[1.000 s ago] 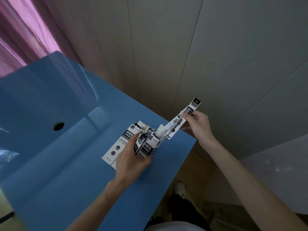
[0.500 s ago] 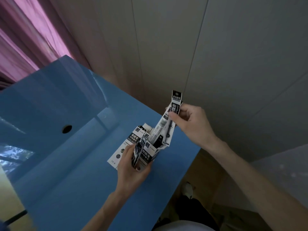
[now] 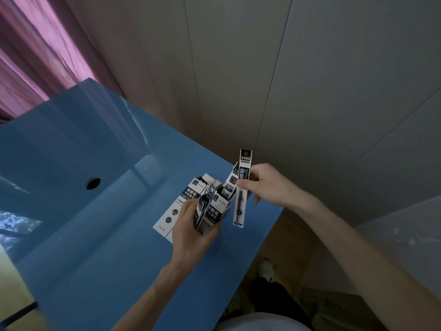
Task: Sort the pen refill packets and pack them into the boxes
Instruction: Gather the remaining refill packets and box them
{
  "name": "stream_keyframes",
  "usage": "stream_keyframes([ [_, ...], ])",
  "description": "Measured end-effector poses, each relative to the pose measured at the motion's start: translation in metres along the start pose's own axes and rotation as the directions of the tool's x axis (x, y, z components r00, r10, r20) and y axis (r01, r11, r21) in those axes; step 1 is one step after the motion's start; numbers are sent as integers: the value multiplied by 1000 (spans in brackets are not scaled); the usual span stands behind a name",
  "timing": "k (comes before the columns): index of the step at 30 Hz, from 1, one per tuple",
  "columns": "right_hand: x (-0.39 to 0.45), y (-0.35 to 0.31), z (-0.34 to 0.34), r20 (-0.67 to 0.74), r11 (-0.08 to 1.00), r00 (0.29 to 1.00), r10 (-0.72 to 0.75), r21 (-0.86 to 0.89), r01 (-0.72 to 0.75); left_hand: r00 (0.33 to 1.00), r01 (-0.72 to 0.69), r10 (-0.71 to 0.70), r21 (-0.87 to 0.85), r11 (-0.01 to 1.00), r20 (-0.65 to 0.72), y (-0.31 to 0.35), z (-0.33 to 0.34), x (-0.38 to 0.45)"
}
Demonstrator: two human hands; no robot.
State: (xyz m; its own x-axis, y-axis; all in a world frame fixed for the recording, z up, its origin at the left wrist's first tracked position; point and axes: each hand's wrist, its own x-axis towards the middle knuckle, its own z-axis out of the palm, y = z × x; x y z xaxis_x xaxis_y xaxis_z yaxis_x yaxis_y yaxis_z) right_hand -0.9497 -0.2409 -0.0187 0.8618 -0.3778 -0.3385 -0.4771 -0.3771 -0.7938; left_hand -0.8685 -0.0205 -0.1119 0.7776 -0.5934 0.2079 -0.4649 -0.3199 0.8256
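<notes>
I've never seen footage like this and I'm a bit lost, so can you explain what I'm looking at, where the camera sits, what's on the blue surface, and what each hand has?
There is no machine here: a person works with bare hands, and the one camera sits on their head, looking forward and down. The glossy blue tabletop has a small round hole. On it lies a flat white cardboard refill box with black print. The left hand grips an open white and black box, held upright, plus a dark packet against it. The right hand pinches a long narrow clear refill packet with a black header, hanging nearly upright beside the open box.
</notes>
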Motion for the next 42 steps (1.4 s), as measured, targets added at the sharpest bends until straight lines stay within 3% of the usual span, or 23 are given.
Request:
stream_keyframes([
  [4, -10, 2, -1, -56, 996, 998, -37, 84, 41, 1000, 5, -5, 13, 1000, 14, -4, -1, 1],
  [10, -20, -8, -8, -481, 898, 875, -52, 361, 251, 1000, -20, 20, 31, 999, 7, -8, 0, -1],
  [14, -16, -12, 2, -598, 856, 799, -59, 381, 348, 999, -35, 34, 31, 999, 17, -9, 1, -3],
  [17, -15, -7, 14, -654, 898, 749, -102, 263, 352, 1000, -30, 30, 18, 999, 5, -9, 1, -4],
  [23, -19, -3, 19, -643, 936, 745, -179, 121, 329, 1000, -23, 23, 11, 1000, 0, -11, -3, -6],
  [30, -22, -3, 10, -641, 936, 741, -199, 99, 337, 1000, -15, 16, -14, 1000, 4, -12, -2, -5],
  [35, -15, 11, 31, -637, 958, 724, -263, -81, 277, 1000, -17, 17, -1, 1000, 17, -8, 2, -5],
  [38, -13, 15, 36, -653, 957, 708, -269, -102, 270, 1000, -18, 18, -9, 1000, 17, -4, 2, -6],
  [40, -10, 17, 38, -601, 961, 750, -276, -159, 226, 1000, -12, 12, -14, 1000, 13, -5, 3, -5],
  [42, -8, 21, 45, -447, 957, 852, -271, -219, 189, 1000, -1, 1, -19, 1000, 9, -5, 3, -5],
])
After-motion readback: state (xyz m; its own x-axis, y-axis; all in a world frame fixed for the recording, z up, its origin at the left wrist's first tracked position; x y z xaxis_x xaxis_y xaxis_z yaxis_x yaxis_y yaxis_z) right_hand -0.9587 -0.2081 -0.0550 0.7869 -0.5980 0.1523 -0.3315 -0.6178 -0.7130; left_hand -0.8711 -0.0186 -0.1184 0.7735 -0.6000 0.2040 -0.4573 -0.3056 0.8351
